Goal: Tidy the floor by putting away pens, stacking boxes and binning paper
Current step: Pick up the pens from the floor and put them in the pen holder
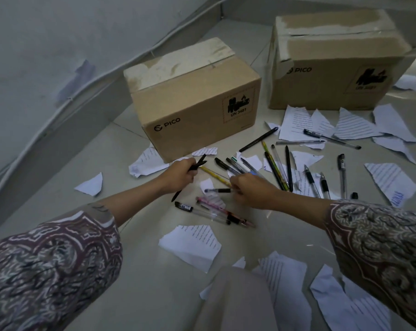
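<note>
Boxes: two [197, 101], [333, 60], both closed.
Pens: roughly twenty, scattered right of near box.
Left hand [178, 174]: grasping black pens [197, 163].
Right hand [250, 189]: pinching one pen [217, 190].
Paper scraps [192, 244]: many, over tiled floor [70, 163], by wall [46, 44].

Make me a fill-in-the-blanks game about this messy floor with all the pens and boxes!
1. The left hand grips a bunch of dark ____.
2. The number of cardboard boxes on the floor is ____.
3. The word printed on the nearer box beside its round logo is ____.
4. The right hand pinches the end of a pen that lies over a torn scrap of ____.

Missing words: pens; two; PICO; paper
</note>
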A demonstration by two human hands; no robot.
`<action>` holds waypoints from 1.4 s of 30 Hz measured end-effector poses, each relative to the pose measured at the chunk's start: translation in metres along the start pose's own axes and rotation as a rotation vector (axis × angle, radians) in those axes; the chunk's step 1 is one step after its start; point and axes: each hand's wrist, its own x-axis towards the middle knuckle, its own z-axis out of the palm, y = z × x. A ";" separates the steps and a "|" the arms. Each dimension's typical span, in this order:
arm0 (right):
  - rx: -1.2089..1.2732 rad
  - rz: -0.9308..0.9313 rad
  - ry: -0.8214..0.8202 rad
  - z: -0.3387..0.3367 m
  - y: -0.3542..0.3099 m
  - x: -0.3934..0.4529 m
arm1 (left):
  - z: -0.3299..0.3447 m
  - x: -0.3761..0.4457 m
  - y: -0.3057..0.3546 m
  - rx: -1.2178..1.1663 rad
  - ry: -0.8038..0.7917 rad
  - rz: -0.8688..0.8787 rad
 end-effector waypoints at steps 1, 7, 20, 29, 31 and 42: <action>0.049 0.024 0.020 0.000 -0.004 0.002 | -0.002 -0.004 0.000 -0.021 0.006 -0.002; 0.172 0.018 0.023 0.020 -0.045 0.010 | -0.014 -0.025 -0.007 -0.132 0.018 -0.066; 0.047 0.068 -0.110 0.049 -0.078 0.023 | -0.033 -0.063 -0.015 -0.264 0.016 -0.118; 0.486 0.119 -0.059 -0.006 -0.052 0.018 | -0.042 -0.056 0.003 -0.442 0.086 -0.146; 0.605 0.140 -0.063 -0.020 -0.038 0.011 | -0.042 -0.052 0.014 -0.469 0.096 -0.116; 1.006 0.413 0.184 -0.090 0.033 -0.032 | -0.041 0.007 0.118 -0.587 0.065 0.031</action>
